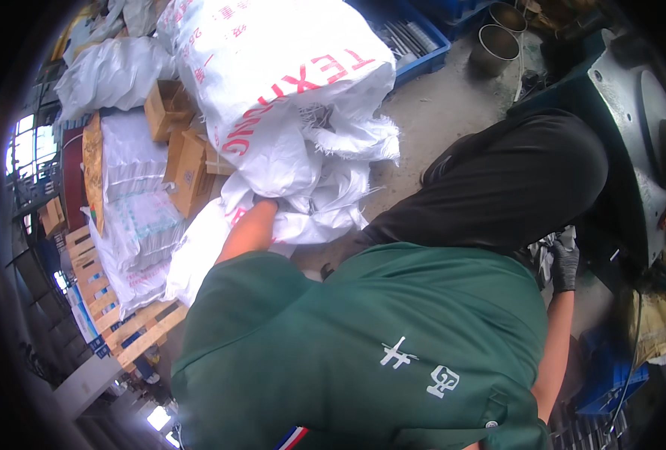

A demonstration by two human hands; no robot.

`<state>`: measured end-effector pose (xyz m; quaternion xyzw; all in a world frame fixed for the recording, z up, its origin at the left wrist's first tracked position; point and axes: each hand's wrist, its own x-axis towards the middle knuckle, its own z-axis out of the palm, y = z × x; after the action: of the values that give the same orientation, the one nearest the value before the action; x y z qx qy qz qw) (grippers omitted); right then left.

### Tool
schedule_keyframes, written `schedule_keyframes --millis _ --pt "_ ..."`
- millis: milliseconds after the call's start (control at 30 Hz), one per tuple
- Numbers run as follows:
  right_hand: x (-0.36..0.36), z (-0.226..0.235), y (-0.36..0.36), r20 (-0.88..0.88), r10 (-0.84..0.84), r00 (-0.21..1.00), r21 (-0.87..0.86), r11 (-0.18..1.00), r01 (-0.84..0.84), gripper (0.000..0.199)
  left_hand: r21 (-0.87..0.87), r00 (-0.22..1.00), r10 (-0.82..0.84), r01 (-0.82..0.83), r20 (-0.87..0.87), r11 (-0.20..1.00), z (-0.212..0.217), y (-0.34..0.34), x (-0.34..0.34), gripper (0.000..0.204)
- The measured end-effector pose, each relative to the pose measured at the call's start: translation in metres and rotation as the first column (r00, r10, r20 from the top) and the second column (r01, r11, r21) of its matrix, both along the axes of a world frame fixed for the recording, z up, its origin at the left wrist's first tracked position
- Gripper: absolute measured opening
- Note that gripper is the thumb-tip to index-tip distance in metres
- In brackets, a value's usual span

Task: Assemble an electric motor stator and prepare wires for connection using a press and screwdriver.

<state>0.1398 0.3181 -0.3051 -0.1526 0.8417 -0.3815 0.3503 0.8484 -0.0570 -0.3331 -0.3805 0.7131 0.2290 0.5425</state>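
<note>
A large white woven sack (310, 67) with red print lies tilted in front of me on the left, its frayed mouth open toward me. My left forearm (249, 231) reaches into the folds at its lower end. White sack cloth covers my left hand, so its fingers are hidden. Far to the right, beside my bent leg, my right hand (565, 268) wears a dark grey glove. Its fingers are curled at a crumpled grey-white bundle (568, 237) whose kind I cannot make out.
Open cardboard boxes (190, 169) and stacked white packs (134, 195) stand left of the sack, with a wooden pallet (149, 334) below. A blue crate (423, 64) holds metal rods. Metal buckets (496, 49) stand beyond. Heavy machinery (629, 127) borders my right side.
</note>
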Motion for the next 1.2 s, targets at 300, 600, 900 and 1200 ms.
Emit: schedule_keyframes --millis 300,600,900,1200 --pt "0.012 0.0 0.0 0.029 -0.043 0.999 -0.06 0.997 0.044 0.028 -0.106 0.994 0.09 -0.083 0.061 0.991 -0.016 -0.019 -0.005 0.046" --pt "0.028 0.005 -0.02 0.12 -0.034 0.992 -0.114 0.992 0.048 0.025 -0.267 0.959 0.228 -0.178 0.168 0.947 -0.041 -0.034 0.06 0.047" --pt "0.03 0.021 -0.009 0.109 -0.041 0.993 -0.08 0.996 0.05 0.031 -0.107 0.993 0.111 -0.114 -0.037 0.988 0.034 -0.012 -0.06 0.073" --pt "0.025 0.017 -0.018 0.062 -0.004 0.998 0.029 1.0 0.002 0.032 -0.023 0.984 0.085 -0.09 -0.16 0.996 0.045 -0.04 -0.031 0.048"
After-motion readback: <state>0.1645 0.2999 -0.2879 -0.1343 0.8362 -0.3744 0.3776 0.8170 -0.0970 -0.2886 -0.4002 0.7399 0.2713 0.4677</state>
